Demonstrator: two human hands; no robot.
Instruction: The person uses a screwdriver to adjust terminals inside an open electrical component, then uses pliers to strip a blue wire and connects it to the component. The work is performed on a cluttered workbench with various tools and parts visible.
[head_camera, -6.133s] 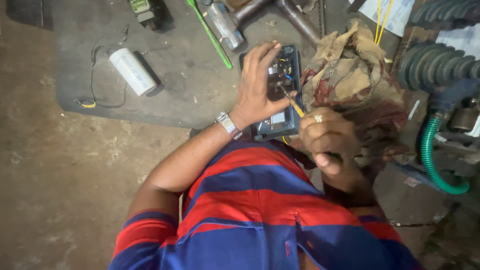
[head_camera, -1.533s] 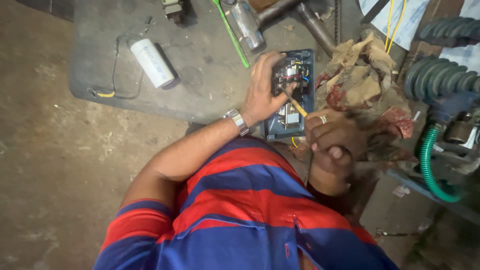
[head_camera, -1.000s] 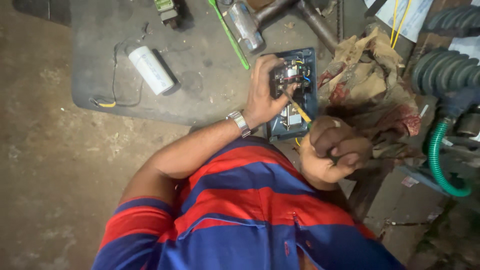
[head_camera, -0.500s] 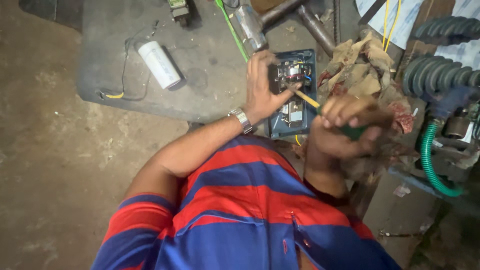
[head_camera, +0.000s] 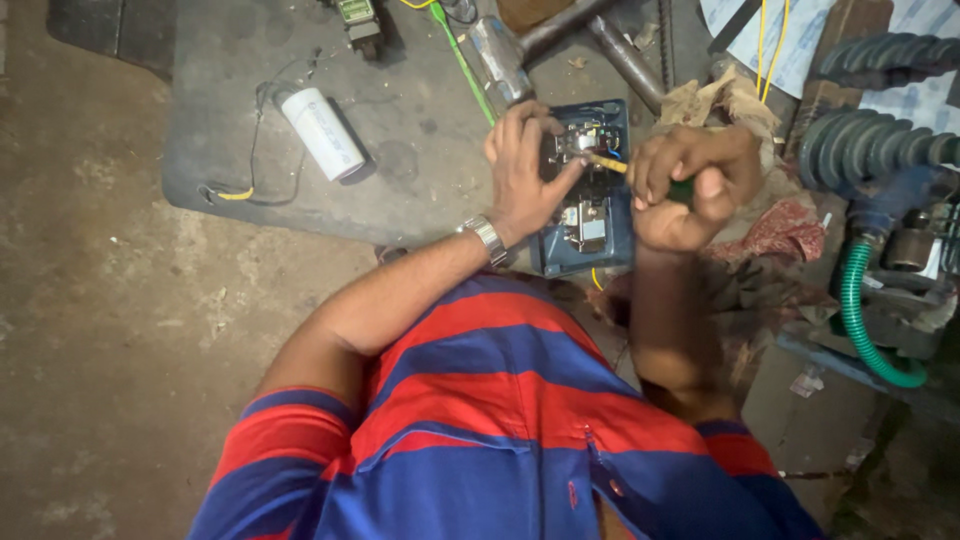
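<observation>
— Noticed any change over the last moments?

— Yes. Right hand (head_camera: 690, 185) lifted from low beside the rags up to the level of the open blue rectangular switch box (head_camera: 590, 190), fist now clamped round the green handle of a yellow-shafted screwdriver (head_camera: 612, 165). Tip brought in against the cluster of terminals in the upper part of the box.

— And the other hand?

— Left hand (head_camera: 525, 165) kept where it was, fingers closed on the small part at the top of the box, thumb pressed below it; metal wristwatch (head_camera: 487, 240) showing at the wrist.

— Where did the box lie?

— Flat at the near edge of the dark grey slab (head_camera: 400, 170) on the concrete floor (head_camera: 120, 330), just beside the heap of brown and red rags (head_camera: 770, 215). White cylindrical capacitor with thin leads (head_camera: 322, 133) left well apart to the left, untouched.

— Meaning for the job?

— Likely shifted from steadying to actual driving of a terminal screw. Cannot tell whether the tip was seated.
</observation>
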